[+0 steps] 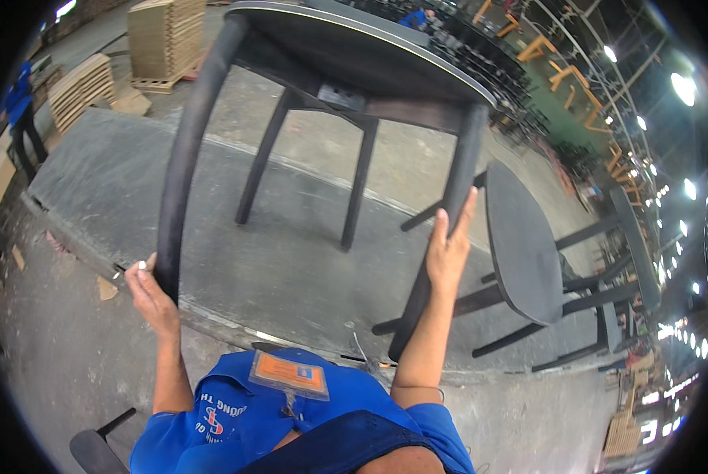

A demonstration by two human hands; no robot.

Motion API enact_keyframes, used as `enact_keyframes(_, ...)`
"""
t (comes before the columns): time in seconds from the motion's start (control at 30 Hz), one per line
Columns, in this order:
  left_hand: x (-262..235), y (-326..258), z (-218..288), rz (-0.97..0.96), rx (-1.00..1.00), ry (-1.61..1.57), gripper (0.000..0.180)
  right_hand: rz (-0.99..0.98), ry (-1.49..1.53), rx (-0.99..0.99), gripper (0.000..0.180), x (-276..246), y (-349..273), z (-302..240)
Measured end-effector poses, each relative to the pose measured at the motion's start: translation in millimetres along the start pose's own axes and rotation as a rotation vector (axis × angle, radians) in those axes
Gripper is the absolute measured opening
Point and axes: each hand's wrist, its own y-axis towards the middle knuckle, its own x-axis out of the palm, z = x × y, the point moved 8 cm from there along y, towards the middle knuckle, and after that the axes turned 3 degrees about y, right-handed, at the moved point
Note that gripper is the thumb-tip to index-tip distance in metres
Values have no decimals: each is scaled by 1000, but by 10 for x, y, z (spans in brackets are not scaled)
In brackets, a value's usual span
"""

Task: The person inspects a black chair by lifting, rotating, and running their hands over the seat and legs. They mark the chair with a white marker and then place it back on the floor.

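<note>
A black chair [370, 110] fills the upper middle, the underside of its rounded seat partly facing me and its legs pointing down toward the grey platform. Along its near right leg lies my right hand [449, 253], thumb and fingers to either side of the wood. Beside the lower end of the near left leg [176, 197] is my left hand [152, 296], fingers bent and closed. A small, thin dark-and-white thing [119, 271] sticks out from them; its kind is unclear. Whether the left hand also touches the leg cannot be told.
Under the chair runs a low grey platform [109, 154]. Another black chair [524, 245] stands close on the right, with more behind it. At lower left is part of a dark chair [97, 452]. Stacked wooden boards [164, 39] and a person in blue [20, 110] are at far left.
</note>
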Motion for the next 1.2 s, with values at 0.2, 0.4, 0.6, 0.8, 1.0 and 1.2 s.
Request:
enact_keyframes(0.2, 14, 73, 25, 21, 32, -82, 31, 17, -48, -89, 61, 53, 85, -43)
enact_keyframes(0.4, 82, 179, 165, 2, 58, 34, 30, -27, -56, -45, 61, 133, 242, 47)
enact_keyframes(0.6, 91, 207, 181, -5, 24, 41, 30, -40, -17, -34, 61, 165, 299, 74)
enact_keyframes(0.8, 28, 127, 157, -5, 49, 36, 28, 99, -176, -182, 60, 9, 412, -56)
enact_keyframes(1.0, -54, -35, 123, -42, 119, 27, 29, 149, 83, -86, 63, -153, 1390, -264)
enact_keyframes(1.2, -82, -108, 29, -117, 62, -109, 33, 254, 247, -81, 70, -143, 1619, -433)
